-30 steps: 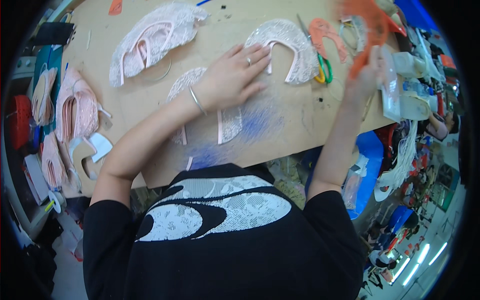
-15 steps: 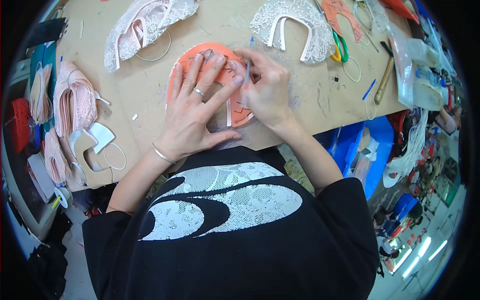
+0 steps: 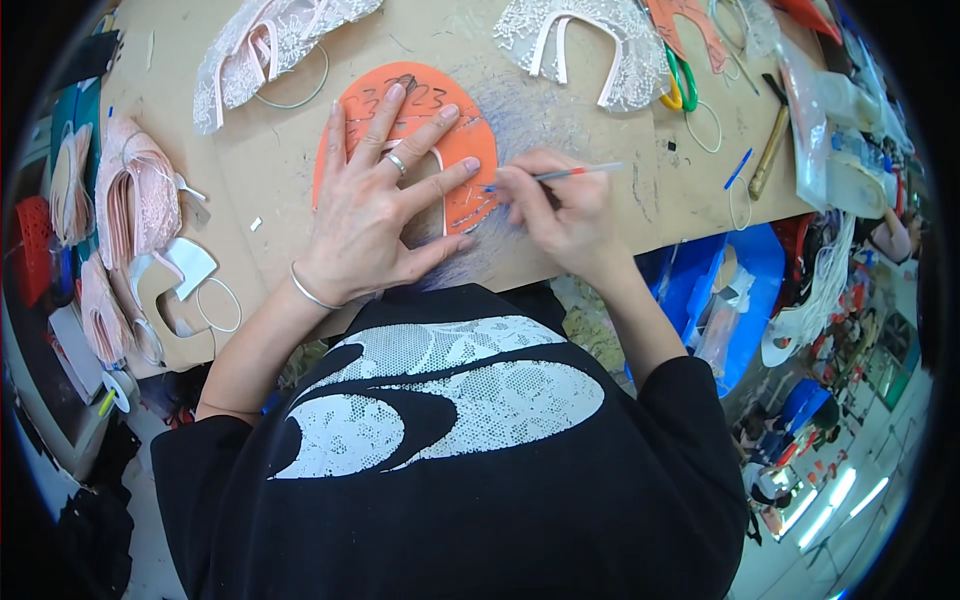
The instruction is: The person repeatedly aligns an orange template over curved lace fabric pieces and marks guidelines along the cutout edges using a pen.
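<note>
My left hand [image 3: 385, 205] lies flat with fingers spread on an orange U-shaped template [image 3: 470, 135], pressing it to the paper-covered table. Dark handwritten marks run over the template, and a pale strip shows along its inner edge. What lies beneath it is mostly hidden. Pinched in my right hand [image 3: 565, 205] is a slim pen refill [image 3: 590, 169], its rear end slanting off to the right. Its blue tip meets the template's right side, close to my left index finger.
White lace U-shaped pieces [image 3: 625, 55] lie at the far side, beside green-handled scissors [image 3: 685, 80]. A hammer [image 3: 770, 150] and a blue pen [image 3: 738, 170] rest at the right. Bundled pink lace pieces [image 3: 140, 190] sit left. A blue bin [image 3: 755, 275] stands below the table's right edge.
My right hand has moved from the template's upper right edge down and to the right. The refill has swung from nearly upright to slanting rightward. My left hand remains flat on the template.
</note>
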### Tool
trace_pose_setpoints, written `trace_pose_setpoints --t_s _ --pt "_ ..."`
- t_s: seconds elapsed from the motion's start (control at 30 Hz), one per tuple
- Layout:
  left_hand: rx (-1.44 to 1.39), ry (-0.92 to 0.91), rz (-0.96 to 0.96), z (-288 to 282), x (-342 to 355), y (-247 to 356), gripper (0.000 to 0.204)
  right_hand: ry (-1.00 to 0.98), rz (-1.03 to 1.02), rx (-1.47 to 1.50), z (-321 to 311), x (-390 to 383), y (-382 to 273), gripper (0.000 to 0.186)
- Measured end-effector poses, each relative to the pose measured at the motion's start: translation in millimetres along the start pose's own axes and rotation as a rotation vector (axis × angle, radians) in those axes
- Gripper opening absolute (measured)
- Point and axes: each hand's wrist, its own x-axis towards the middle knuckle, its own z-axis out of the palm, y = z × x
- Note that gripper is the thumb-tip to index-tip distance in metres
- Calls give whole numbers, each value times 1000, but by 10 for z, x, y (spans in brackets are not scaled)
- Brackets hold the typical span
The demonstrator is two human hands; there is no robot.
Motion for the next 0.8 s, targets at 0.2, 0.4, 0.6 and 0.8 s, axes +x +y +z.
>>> trace_pose_setpoints --t_s 0.2,0.4,0.6,0.8 --pt "-19 6 -5 8 -3 19 54 -42 -326 -292 76 13 4 5" --pt "-43 16 -15 36 -20 35 52 -44 -300 -204 62 -27 77 5" --pt "1 7 -14 26 -42 63 52 60 -198 -140 11 150 120 6" --pt "-57 46 -24 6 -15 72 52 114 -319 -277 194 433 125 6"
